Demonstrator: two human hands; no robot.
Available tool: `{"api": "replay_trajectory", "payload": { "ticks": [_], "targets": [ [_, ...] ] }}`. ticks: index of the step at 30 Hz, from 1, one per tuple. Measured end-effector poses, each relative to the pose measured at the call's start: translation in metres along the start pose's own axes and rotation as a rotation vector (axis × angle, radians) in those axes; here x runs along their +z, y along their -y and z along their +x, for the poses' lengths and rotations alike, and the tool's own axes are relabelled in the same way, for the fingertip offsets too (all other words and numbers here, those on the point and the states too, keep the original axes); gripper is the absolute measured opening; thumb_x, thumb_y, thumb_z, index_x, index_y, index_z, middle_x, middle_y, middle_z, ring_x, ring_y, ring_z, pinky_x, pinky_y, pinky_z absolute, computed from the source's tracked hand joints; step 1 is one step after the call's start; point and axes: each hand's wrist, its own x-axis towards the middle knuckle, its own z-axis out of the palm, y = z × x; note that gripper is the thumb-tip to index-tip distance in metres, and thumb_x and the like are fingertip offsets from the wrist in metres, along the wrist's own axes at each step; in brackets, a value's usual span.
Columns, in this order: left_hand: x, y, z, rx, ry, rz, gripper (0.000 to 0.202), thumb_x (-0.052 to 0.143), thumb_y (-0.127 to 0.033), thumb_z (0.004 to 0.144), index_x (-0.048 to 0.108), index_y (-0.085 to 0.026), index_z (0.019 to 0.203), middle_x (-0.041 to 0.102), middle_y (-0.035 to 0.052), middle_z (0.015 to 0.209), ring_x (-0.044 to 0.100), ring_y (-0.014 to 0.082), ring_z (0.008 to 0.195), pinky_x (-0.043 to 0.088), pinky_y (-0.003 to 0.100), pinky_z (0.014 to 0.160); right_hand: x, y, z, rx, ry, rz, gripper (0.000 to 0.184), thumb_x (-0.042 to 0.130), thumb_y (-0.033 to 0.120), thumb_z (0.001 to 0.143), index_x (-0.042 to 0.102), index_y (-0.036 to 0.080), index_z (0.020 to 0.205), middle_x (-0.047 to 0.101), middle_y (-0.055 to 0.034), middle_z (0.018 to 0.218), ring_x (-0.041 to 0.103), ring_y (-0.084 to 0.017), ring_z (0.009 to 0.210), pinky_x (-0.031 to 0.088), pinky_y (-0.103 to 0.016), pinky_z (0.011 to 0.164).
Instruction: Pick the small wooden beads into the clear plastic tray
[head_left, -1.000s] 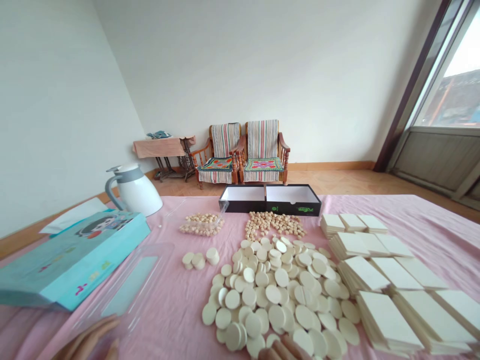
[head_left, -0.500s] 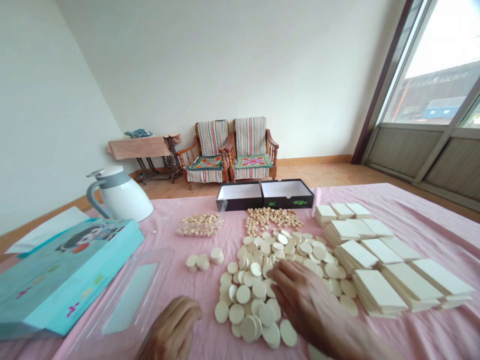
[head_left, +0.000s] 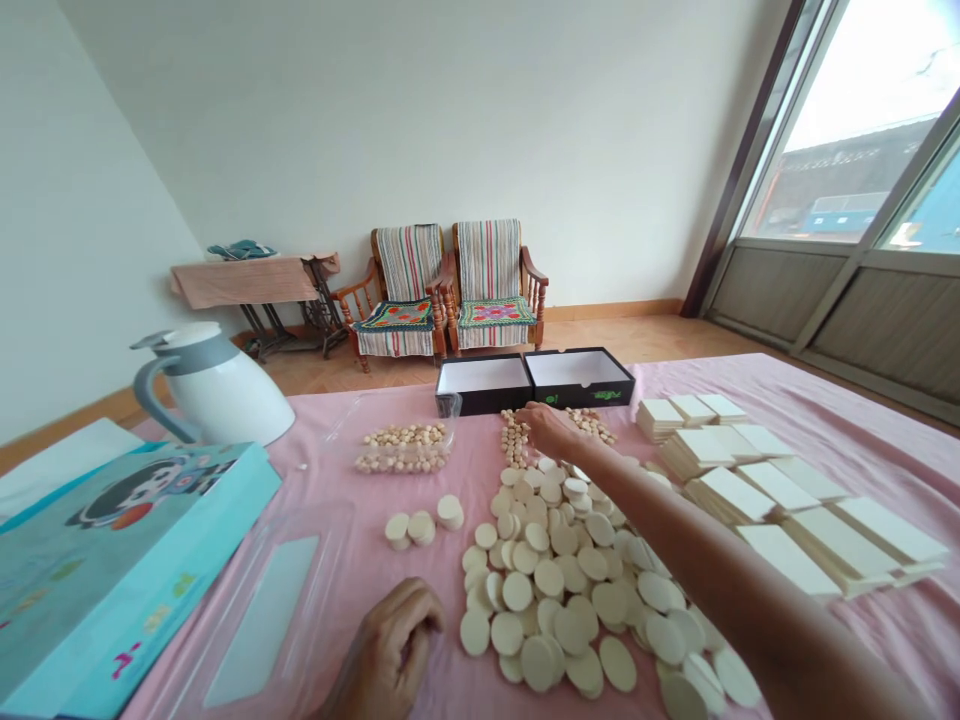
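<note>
My right hand reaches far forward over the small wooden beads, fingers bent together and touching them; what is between the fingertips is hidden. My left hand rests on the cloth near the front, curled into a loose fist, with nothing visible in it. A wide heap of pale round wooden discs lies under my right forearm, to the right of my left hand. Short stacks of discs stand beyond my left hand. A clear plastic tray with more beads sits left of the bead pile.
Stacked rectangular pale boards stand at right. Two open black boxes sit at the back. On the left are a white jug, a turquoise box and a clear plastic lid. Pink cloth covers the table.
My right hand has moved from the disc heap forward to the beads, and discs have spread toward the front right. My left hand has shifted right and its fingers have curled in.
</note>
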Motion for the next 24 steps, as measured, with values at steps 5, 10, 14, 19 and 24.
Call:
{"api": "replay_trajectory", "payload": {
  "ticks": [5, 10, 14, 19, 24],
  "targets": [
    [0.001, 0.001, 0.003, -0.022, -0.007, -0.063, 0.022, 0.037, -0.002, 0.079, 0.049, -0.018, 0.071, 0.056, 0.0011, 0.069, 0.055, 0.012, 0.065, 0.042, 0.02, 0.061, 0.009, 0.007, 0.009, 0.037, -0.034, 0.005, 0.024, 0.046, 0.003, 0.078, 0.065, 0.012, 0.09, 0.061, -0.0107, 0.094, 0.058, -0.016, 0.08, 0.037, -0.024, 0.068],
    [-0.001, -0.002, 0.004, -0.072, 0.016, -0.136, 0.022, 0.037, -0.001, 0.077, 0.051, -0.018, 0.07, 0.057, 0.0013, 0.069, 0.055, 0.012, 0.065, 0.041, 0.02, 0.061, -0.015, 0.039, 0.024, -0.014, -0.268, 0.237, 0.026, 0.044, 0.008, 0.08, 0.063, 0.013, 0.097, 0.063, -0.0066, 0.092, 0.056, -0.012, 0.081, 0.039, -0.021, 0.075],
    [-0.004, -0.002, 0.003, -0.098, 0.036, -0.194, 0.022, 0.038, -0.001, 0.077, 0.052, -0.018, 0.072, 0.058, 0.0016, 0.071, 0.056, 0.0123, 0.067, 0.041, 0.021, 0.062, -0.031, 0.08, 0.04, -0.149, -0.35, 0.446, 0.02, 0.051, 0.012, 0.077, 0.066, 0.013, 0.09, 0.063, -0.0017, 0.08, 0.053, -0.009, 0.068, 0.04, -0.019, 0.068],
    [-0.006, -0.002, 0.002, -0.094, 0.044, -0.212, 0.022, 0.039, -0.001, 0.076, 0.053, -0.017, 0.073, 0.059, 0.0021, 0.073, 0.056, 0.0129, 0.07, 0.042, 0.021, 0.064, -0.03, 0.099, 0.043, -0.124, -0.363, 0.544, 0.021, 0.054, 0.014, 0.076, 0.066, 0.014, 0.094, 0.066, -0.0019, 0.084, 0.055, -0.008, 0.068, 0.041, -0.02, 0.069],
    [-0.004, -0.003, 0.001, -0.096, 0.033, -0.193, 0.022, 0.039, -0.001, 0.076, 0.053, -0.017, 0.072, 0.059, 0.0014, 0.072, 0.056, 0.0121, 0.068, 0.041, 0.021, 0.063, -0.025, 0.087, 0.022, -0.077, -0.397, 0.552, 0.019, 0.05, 0.012, 0.079, 0.064, 0.014, 0.092, 0.066, -0.002, 0.083, 0.057, -0.009, 0.071, 0.043, -0.019, 0.07]
  ]
}}
